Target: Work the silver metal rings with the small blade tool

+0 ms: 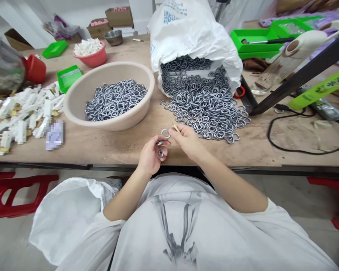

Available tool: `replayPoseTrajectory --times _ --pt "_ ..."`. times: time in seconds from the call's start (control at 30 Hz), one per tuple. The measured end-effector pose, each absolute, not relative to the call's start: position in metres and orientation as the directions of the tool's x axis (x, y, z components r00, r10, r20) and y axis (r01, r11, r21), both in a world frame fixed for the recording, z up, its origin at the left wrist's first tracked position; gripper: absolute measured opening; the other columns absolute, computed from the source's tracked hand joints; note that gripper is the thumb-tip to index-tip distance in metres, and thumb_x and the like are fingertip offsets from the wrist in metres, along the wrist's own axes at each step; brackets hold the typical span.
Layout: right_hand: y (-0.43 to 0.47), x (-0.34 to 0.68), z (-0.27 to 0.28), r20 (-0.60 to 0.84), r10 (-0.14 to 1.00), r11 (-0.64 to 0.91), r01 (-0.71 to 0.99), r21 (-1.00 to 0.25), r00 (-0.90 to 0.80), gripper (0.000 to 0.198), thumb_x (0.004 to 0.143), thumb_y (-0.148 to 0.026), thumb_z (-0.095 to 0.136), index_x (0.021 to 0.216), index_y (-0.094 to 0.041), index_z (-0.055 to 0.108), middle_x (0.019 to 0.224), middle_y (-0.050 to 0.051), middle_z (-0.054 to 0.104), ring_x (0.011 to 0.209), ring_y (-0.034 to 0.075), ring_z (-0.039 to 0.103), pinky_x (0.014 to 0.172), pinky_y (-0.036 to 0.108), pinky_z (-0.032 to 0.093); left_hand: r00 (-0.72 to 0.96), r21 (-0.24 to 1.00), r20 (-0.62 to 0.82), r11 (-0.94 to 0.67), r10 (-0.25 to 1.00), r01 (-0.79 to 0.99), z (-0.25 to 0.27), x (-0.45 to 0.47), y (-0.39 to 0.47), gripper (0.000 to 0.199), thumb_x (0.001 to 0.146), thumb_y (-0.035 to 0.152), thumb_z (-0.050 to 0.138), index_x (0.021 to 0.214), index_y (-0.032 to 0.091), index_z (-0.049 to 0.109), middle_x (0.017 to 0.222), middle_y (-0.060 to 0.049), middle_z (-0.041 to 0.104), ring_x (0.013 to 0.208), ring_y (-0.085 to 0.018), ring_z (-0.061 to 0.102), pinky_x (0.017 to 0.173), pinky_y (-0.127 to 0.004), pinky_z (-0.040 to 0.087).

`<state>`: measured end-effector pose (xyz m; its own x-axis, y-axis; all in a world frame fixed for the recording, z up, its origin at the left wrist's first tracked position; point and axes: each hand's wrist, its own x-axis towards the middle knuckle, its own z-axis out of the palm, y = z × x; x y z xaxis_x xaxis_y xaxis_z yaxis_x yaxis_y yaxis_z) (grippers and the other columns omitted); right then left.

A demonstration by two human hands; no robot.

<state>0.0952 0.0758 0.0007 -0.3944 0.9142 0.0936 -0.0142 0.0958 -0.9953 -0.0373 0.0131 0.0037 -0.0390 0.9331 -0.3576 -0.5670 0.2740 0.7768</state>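
My left hand (152, 153) is closed around a few grey rings (161, 153), near the table's front edge. One more ring (165, 133) stands at its fingertips, close to my right hand (188, 140). That right hand pinches a thin pale stick (176, 128), its tip pointing up and left. Just beyond my hands, a heap of loose grey rings (209, 109) spills from a white sack (192, 34) lying on its side. To the left, a beige basin (110, 126) holds many more of the same rings.
White plastic parts (22, 113) lie piled at the left, beside a blurred purple packet (54, 135). A black metal bar (293, 75) rises at the right near a black cable (271, 139). Green trays (251, 37) stand behind. An open white bag (64, 218) sits below the table.
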Motion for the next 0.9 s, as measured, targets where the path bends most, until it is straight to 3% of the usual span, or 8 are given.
replayPoseTrajectory --times 0.1,0.27,0.37,0.5,0.9 --pt "0.047 0.087 -0.008 0.069 0.951 0.029 -0.136 -0.990 -0.303 0.036 0.087 -0.056 0.060 0.080 -0.022 0.055 0.066 -0.003 0.056 0.062 0.013 0.052 0.061 0.027 0.045 -0.084 0.820 -0.269 0.182 0.959 -0.543 0.000 -0.021 0.010 0.045 0.080 0.061 0.068 0.085 0.018 0.057 0.061 0.004 0.055 0.039 -0.005 0.038 0.034 -0.017 0.020" --pt "0.036 0.089 -0.010 0.113 0.937 0.089 -0.088 -0.992 -0.332 0.040 0.086 -0.062 0.062 0.084 -0.023 0.056 0.071 -0.002 0.062 0.065 0.014 0.056 0.062 0.027 0.046 -0.219 0.868 -0.166 0.037 0.961 -0.495 -0.004 -0.015 0.004 0.052 0.073 0.065 0.075 0.073 0.017 0.053 0.051 0.008 0.042 0.039 -0.003 0.030 0.036 -0.017 0.020" --pt "0.038 0.101 -0.003 0.251 0.894 0.307 0.097 -0.947 -0.371 0.041 0.089 -0.062 0.059 0.083 -0.021 0.057 0.068 -0.003 0.057 0.062 0.012 0.051 0.059 0.026 0.038 -0.150 0.844 -0.196 0.089 0.969 -0.529 -0.001 -0.020 0.002 0.054 0.072 0.060 0.078 0.065 0.018 0.047 0.048 0.008 0.038 0.037 -0.002 0.026 0.035 -0.016 0.017" --pt "0.034 0.113 0.006 0.378 0.792 0.559 0.319 -0.765 -0.480 0.048 0.099 -0.057 0.043 0.070 -0.020 0.052 0.064 -0.001 0.051 0.061 0.012 0.045 0.060 0.028 0.030 -0.054 0.787 -0.267 0.186 0.962 -0.588 0.007 -0.023 0.000 0.054 0.075 0.060 0.076 0.064 0.018 0.043 0.045 0.009 0.036 0.035 -0.003 0.024 0.034 -0.017 0.016" --pt "0.029 0.115 0.012 0.378 0.774 0.594 0.376 -0.711 -0.508 0.049 0.100 -0.055 0.041 0.064 -0.021 0.046 0.060 -0.002 0.048 0.057 0.011 0.042 0.058 0.028 0.026 0.006 0.766 -0.257 0.207 0.966 -0.609 0.006 -0.023 -0.005 0.056 0.065 0.058 0.084 0.066 0.019 0.045 0.045 0.009 0.038 0.036 -0.002 0.024 0.035 -0.016 0.017"
